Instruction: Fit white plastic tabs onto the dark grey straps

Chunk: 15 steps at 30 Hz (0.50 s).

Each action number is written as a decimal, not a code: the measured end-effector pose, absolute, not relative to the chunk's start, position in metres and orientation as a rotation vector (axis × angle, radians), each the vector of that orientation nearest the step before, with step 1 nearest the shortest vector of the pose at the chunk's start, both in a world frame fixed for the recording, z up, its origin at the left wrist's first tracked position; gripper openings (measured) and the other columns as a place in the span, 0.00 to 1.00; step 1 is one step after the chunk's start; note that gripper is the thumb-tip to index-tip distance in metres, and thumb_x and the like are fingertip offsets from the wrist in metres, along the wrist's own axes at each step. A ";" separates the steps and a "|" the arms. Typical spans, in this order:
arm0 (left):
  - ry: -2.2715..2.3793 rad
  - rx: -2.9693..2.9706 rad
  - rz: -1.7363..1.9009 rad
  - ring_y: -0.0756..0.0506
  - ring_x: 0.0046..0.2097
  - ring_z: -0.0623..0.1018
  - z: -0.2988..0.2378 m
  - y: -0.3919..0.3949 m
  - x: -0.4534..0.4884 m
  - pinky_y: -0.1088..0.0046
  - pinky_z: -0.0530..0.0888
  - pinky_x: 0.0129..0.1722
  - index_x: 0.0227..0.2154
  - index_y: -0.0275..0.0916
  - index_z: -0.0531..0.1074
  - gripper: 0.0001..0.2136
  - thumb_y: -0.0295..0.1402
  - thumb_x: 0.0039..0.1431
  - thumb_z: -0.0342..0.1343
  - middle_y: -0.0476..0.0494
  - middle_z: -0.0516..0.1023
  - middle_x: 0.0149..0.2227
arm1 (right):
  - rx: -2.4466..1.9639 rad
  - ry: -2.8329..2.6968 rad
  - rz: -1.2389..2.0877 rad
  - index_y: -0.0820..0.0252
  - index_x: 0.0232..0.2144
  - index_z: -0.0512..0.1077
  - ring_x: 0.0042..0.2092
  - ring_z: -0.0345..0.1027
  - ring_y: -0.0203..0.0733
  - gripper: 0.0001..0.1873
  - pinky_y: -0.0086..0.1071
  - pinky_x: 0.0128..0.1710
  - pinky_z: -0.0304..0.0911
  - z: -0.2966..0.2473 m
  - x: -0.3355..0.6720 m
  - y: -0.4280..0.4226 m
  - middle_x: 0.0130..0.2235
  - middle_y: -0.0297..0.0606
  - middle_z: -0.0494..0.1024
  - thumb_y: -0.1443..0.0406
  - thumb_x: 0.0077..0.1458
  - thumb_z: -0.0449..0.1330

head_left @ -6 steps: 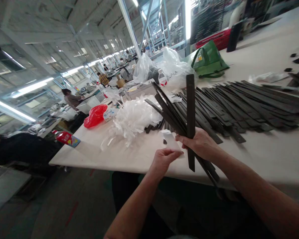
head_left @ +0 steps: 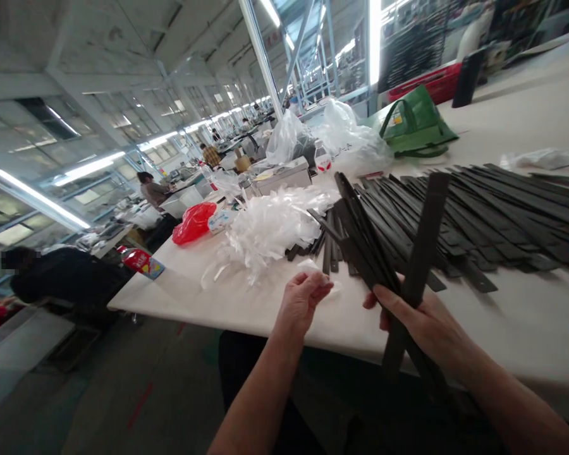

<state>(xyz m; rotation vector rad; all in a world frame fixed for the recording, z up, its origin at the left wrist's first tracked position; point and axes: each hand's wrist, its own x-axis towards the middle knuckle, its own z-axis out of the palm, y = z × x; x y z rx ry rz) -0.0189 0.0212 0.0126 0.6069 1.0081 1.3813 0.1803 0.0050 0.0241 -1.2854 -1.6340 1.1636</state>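
Note:
My right hand [head_left: 424, 325] is closed around a fanned bundle of dark flat strips [head_left: 384, 249], held over the near edge of the white table [head_left: 502, 335]. One strip [head_left: 420, 253] stands out from the bundle, tilted to the right. My left hand [head_left: 303, 297] is closed on a small white piece of film [head_left: 313, 268], just left of the bundle. Behind the hands, many more dark strips [head_left: 478, 208] lie spread across the table.
A heap of clear plastic sleeves [head_left: 265, 230] lies left of the strips, with a red bag [head_left: 194, 222] beyond it. A green bag [head_left: 415, 123], clear bags and a water bottle [head_left: 321, 158] stand further back. People work at benches on the far left.
The single strip has tipped from upright to leaning right. My left hand has pulled the white piece away to the left and closed tighter on it.

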 end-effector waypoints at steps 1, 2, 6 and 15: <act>0.990 0.562 1.420 0.50 0.29 0.79 0.015 0.025 -0.022 0.71 0.74 0.39 0.25 0.36 0.72 0.17 0.40 0.36 0.72 0.49 0.78 0.27 | -1.306 -1.623 1.182 0.57 0.28 0.73 0.22 0.67 0.41 0.28 0.31 0.20 0.61 0.018 0.183 -0.002 0.20 0.36 0.71 0.42 0.57 0.48; 0.974 0.521 1.451 0.50 0.29 0.79 0.017 0.029 -0.025 0.71 0.74 0.38 0.26 0.36 0.72 0.17 0.39 0.38 0.71 0.50 0.78 0.27 | -1.323 -1.624 1.191 0.56 0.27 0.73 0.22 0.67 0.41 0.28 0.31 0.20 0.61 0.011 0.185 -0.009 0.19 0.36 0.71 0.42 0.56 0.48; 0.920 0.427 1.505 0.50 0.31 0.80 0.025 0.041 -0.031 0.72 0.74 0.36 0.28 0.38 0.72 0.13 0.37 0.45 0.68 0.49 0.80 0.32 | -1.372 -1.690 1.161 0.52 0.25 0.72 0.21 0.67 0.43 0.26 0.33 0.18 0.62 -0.010 0.195 -0.028 0.19 0.36 0.72 0.42 0.56 0.48; 0.873 0.479 1.522 0.50 0.31 0.80 0.040 0.055 -0.032 0.74 0.75 0.34 0.28 0.37 0.72 0.13 0.38 0.44 0.69 0.48 0.81 0.32 | -1.363 -1.767 0.786 0.46 0.30 0.74 0.28 0.73 0.52 0.14 0.42 0.28 0.68 -0.043 0.206 -0.037 0.26 0.37 0.78 0.48 0.52 0.54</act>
